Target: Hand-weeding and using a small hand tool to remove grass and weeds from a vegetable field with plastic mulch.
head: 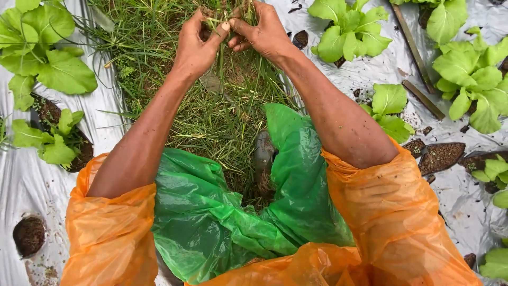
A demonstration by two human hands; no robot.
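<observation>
Head view: left hand and right hand meet at the top of the frame, both closed on a tuft of grass in the grass strip between silver ground sheets; leafy green plants grow on both sides, orange plastic sleeves cover the upper arms

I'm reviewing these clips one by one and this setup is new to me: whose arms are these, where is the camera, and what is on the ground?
The single picture comes from a camera worn on a person's head, looking down at their own bare hands. The left hand and right hand meet over a strip of grass, both pinching a tuft of grass blades. Orange plastic sleeves cover the upper arms; green plastic covers the lap. Either side lies silver sheeting with holes holding leafy green plants.
</observation>
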